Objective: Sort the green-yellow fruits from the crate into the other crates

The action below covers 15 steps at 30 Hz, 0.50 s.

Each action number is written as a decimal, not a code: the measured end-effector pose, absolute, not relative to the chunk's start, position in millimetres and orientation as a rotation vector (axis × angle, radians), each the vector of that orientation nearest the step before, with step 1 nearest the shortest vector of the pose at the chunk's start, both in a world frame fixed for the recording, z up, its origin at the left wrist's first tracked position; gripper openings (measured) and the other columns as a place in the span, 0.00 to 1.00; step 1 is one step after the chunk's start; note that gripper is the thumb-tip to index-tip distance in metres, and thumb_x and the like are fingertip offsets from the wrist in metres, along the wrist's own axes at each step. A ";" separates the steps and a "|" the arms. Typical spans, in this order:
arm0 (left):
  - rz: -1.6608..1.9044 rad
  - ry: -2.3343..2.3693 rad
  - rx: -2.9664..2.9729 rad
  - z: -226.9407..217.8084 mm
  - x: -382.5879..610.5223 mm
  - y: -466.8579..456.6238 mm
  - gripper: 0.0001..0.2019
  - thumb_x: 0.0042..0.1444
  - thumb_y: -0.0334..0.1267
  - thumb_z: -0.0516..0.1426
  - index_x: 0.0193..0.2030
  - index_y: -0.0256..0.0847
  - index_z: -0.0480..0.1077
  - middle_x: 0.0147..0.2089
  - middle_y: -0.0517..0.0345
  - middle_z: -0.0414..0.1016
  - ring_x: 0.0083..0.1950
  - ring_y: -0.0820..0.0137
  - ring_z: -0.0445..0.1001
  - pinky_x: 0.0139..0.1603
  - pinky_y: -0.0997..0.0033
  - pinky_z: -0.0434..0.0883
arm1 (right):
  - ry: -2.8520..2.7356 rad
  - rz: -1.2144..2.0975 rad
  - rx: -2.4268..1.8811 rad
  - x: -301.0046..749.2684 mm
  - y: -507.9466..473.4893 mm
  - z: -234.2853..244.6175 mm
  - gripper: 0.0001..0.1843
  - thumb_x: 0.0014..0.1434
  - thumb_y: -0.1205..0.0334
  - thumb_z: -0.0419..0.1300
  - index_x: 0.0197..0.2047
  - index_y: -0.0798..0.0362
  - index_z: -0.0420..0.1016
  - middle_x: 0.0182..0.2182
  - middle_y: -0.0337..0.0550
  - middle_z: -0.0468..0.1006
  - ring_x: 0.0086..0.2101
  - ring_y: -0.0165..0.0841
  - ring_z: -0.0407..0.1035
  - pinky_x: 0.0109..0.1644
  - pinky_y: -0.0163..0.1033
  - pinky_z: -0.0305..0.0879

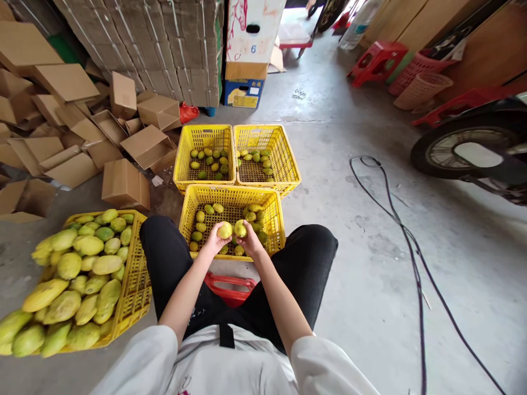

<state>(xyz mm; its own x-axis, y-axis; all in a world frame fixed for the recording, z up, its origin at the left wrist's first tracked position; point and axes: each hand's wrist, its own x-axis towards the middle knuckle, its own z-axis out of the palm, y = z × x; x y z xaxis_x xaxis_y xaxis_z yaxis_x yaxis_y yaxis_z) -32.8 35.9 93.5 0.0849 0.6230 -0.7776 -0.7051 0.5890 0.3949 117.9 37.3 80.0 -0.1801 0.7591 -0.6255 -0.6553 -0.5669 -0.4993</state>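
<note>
My left hand (pixel 213 239) is closed around a yellow papaya (pixel 224 230). Beside it, my right hand (pixel 249 241) grips a yellow-green papaya (pixel 240 229). Both hands are over the front yellow crate (pixel 230 192) between my knees, and the two fruits are close together. Papayas lie along the left side of this crate, and more are grouped at its right, partly hidden by my right hand. On my left, another yellow crate (pixel 134 288) is heaped with larger-looking green-yellow papayas (pixel 87 245).
Behind the front crate stand two yellow crates, one at the left (pixel 205 129) and one at the right (pixel 263 130), each holding several papayas. Cardboard boxes (pixel 142 144) are piled at the left. A black cable (pixel 397 219) crosses the floor towards a motorbike wheel (pixel 461 145).
</note>
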 end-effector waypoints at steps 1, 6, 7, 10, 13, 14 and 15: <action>0.971 1.108 -0.067 92.7 -32.7 35.4 0.05 0.64 0.37 0.63 0.43 0.39 0.75 0.35 0.53 0.79 0.33 0.67 0.78 0.32 0.72 0.77 | -0.170 1.877 -1.129 117.4 36.3 79.3 0.19 0.60 0.47 0.73 0.34 0.50 0.72 0.23 0.35 0.76 0.21 0.28 0.71 0.17 0.28 0.61; 0.998 1.064 -0.029 90.1 -32.8 35.8 0.09 0.60 0.37 0.64 0.46 0.39 0.74 0.37 0.51 0.82 0.35 0.66 0.82 0.37 0.69 0.80 | -0.226 1.765 -1.166 116.9 35.4 74.9 0.19 0.57 0.48 0.73 0.39 0.49 0.72 0.27 0.37 0.81 0.25 0.32 0.77 0.20 0.30 0.68; 1.027 1.056 -0.029 90.5 -32.9 36.2 0.10 0.60 0.37 0.64 0.47 0.39 0.74 0.38 0.52 0.82 0.36 0.65 0.83 0.39 0.68 0.81 | -0.228 1.742 -1.150 117.1 35.9 74.2 0.19 0.56 0.48 0.74 0.41 0.48 0.72 0.29 0.37 0.82 0.28 0.34 0.79 0.21 0.31 0.70; 1.097 1.027 -0.046 93.4 -33.1 37.5 0.08 0.60 0.33 0.62 0.46 0.40 0.72 0.39 0.53 0.83 0.39 0.64 0.85 0.43 0.65 0.83 | -0.191 1.709 -1.058 118.4 37.6 73.9 0.21 0.54 0.50 0.73 0.44 0.46 0.69 0.33 0.36 0.83 0.36 0.38 0.84 0.28 0.36 0.78; 1.130 0.978 -0.092 98.6 -34.4 38.6 0.04 0.64 0.34 0.59 0.44 0.39 0.72 0.39 0.51 0.83 0.42 0.63 0.85 0.46 0.64 0.83 | -0.140 1.724 -0.913 120.7 38.8 76.9 0.21 0.52 0.53 0.70 0.46 0.45 0.69 0.37 0.38 0.84 0.44 0.44 0.85 0.37 0.45 0.84; 1.148 0.961 -0.107 100.5 -35.3 39.0 0.04 0.65 0.36 0.59 0.45 0.40 0.72 0.39 0.50 0.83 0.45 0.62 0.85 0.49 0.62 0.83 | -0.139 1.730 -0.877 121.4 38.9 78.4 0.22 0.52 0.54 0.70 0.48 0.44 0.69 0.39 0.38 0.84 0.47 0.45 0.85 0.39 0.47 0.85; 1.170 0.943 -0.117 102.2 -36.3 39.2 0.06 0.65 0.38 0.58 0.46 0.40 0.72 0.40 0.50 0.83 0.47 0.59 0.85 0.52 0.58 0.84 | -0.146 1.730 -0.852 122.0 39.0 80.0 0.23 0.51 0.56 0.69 0.49 0.43 0.69 0.41 0.39 0.85 0.49 0.46 0.84 0.41 0.49 0.86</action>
